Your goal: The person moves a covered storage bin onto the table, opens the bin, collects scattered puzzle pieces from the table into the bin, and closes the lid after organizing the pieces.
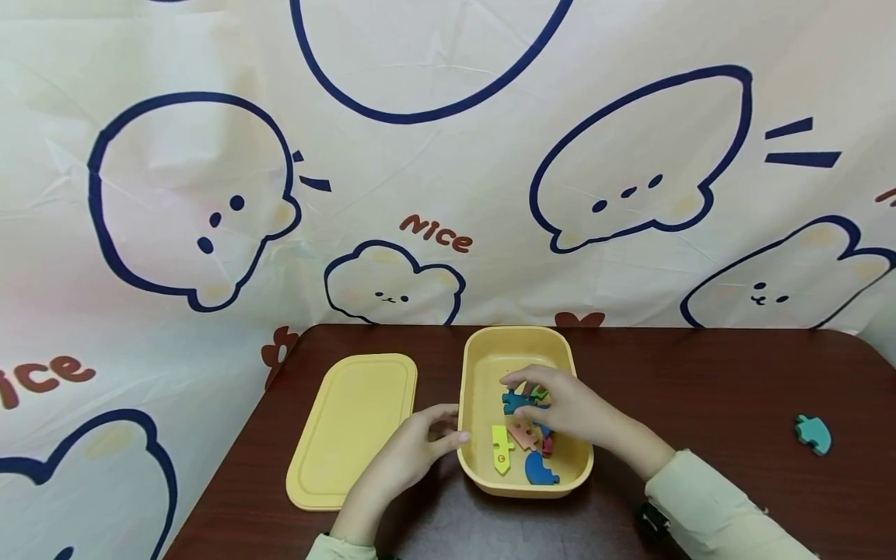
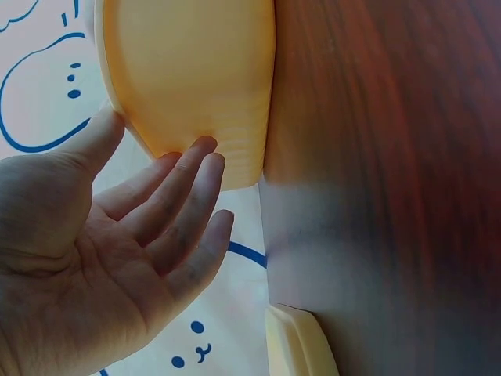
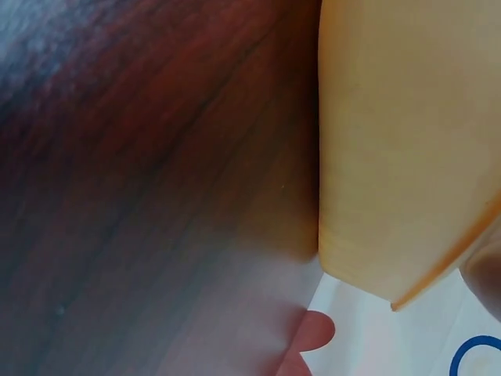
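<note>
A yellow box (image 1: 483, 342) stands on the table with several coloured puzzle pieces inside. My left hand (image 1: 423, 447) is at its left side; in the left wrist view the thumb reaches the rim and loosely bent fingers lie along the outer wall. My right hand (image 1: 563, 404) reaches into the box, thumb and fingers spread apart over a blue puzzle piece (image 1: 514, 402) and a green piece (image 1: 539, 394). Nearer the front lie a yellow piece (image 1: 501, 451), an orange-pink piece (image 1: 523, 435) and a rounded blue piece (image 1: 539, 470). The right palm hides part of the pile.
A flat yellow lid (image 1: 357, 428) lies on the dark wooden table (image 1: 700, 389) left of the box. Far to the right rests a teal puzzle piece (image 1: 813, 434). Behind the table hangs a white cloth (image 1: 490, 179) with blue cartoon outlines.
</note>
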`<action>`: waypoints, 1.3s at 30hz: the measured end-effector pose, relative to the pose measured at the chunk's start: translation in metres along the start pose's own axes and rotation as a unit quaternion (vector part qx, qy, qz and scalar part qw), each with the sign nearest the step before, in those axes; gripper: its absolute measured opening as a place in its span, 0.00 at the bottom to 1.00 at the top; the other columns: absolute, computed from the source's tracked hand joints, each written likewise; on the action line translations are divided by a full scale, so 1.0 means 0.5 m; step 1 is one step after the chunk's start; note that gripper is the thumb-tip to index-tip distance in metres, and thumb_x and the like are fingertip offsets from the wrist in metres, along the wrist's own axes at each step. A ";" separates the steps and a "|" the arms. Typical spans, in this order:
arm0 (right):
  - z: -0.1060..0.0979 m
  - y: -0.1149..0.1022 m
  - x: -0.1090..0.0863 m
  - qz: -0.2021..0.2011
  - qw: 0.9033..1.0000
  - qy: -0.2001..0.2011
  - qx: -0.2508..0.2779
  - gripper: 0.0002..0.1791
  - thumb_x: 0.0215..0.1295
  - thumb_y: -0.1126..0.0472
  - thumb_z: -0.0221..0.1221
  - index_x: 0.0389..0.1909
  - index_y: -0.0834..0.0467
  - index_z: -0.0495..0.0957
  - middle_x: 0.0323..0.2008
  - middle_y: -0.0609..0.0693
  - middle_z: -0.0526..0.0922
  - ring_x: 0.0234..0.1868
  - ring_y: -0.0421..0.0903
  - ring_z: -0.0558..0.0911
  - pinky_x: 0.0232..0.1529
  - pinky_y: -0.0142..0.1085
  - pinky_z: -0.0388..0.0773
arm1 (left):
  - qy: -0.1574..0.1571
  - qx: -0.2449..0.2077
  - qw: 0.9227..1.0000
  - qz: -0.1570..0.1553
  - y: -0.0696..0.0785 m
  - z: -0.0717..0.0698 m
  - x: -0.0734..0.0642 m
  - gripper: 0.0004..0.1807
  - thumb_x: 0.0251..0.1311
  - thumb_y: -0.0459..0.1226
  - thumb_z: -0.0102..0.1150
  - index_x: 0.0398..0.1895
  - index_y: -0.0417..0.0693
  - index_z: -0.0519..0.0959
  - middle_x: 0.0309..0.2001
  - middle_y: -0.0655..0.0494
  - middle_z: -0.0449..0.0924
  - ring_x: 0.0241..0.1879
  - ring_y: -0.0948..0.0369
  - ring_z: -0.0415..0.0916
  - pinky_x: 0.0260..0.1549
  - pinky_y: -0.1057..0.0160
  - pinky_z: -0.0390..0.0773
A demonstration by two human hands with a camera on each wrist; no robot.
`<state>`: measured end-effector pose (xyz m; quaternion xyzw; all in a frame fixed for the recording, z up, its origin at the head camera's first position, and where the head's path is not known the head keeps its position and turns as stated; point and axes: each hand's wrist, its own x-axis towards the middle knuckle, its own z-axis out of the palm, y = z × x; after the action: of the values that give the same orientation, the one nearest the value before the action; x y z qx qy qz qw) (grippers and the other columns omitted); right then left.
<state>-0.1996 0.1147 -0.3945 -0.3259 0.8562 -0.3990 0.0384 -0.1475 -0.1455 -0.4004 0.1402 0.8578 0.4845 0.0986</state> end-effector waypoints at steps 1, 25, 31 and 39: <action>0.000 -0.001 0.000 0.001 1.000 -0.003 -0.007 0.23 0.63 0.61 0.68 0.59 0.59 0.78 0.52 0.51 0.82 0.46 0.43 0.78 0.50 0.43 0.79 | 0.000 0.000 1.000 -0.002 0.000 0.000 0.000 0.23 0.66 0.38 0.63 0.60 0.35 0.75 0.48 0.45 0.82 0.45 0.53 0.80 0.45 0.53 0.79; 0.008 -0.001 0.013 0.017 0.999 -0.019 -0.024 0.23 0.64 0.63 0.67 0.59 0.59 0.78 0.52 0.51 0.82 0.46 0.43 0.77 0.49 0.44 0.78 | 0.002 0.008 1.000 -0.001 0.000 0.000 0.000 0.23 0.66 0.38 0.63 0.60 0.36 0.75 0.48 0.46 0.82 0.45 0.53 0.81 0.47 0.51 0.79; 0.008 -0.001 0.012 0.019 0.999 -0.022 -0.017 0.22 0.64 0.63 0.66 0.59 0.59 0.77 0.52 0.51 0.82 0.46 0.44 0.78 0.47 0.43 0.79 | -0.001 0.008 1.000 -0.006 0.000 0.001 -0.001 0.23 0.66 0.39 0.63 0.60 0.36 0.75 0.48 0.47 0.82 0.46 0.53 0.80 0.47 0.51 0.79; 0.003 -0.004 0.013 0.021 0.999 -0.016 -0.020 0.23 0.63 0.65 0.66 0.60 0.60 0.77 0.50 0.53 0.83 0.45 0.49 0.79 0.47 0.48 0.79 | 0.000 0.007 1.000 -0.005 -0.002 0.001 0.001 0.23 0.66 0.39 0.63 0.60 0.37 0.75 0.48 0.47 0.82 0.46 0.52 0.80 0.47 0.52 0.79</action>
<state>-0.2033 0.1092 -0.3929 -0.3147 0.8699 -0.3759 0.0543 -0.1480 -0.1457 -0.4016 0.1366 0.8617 0.4783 0.1006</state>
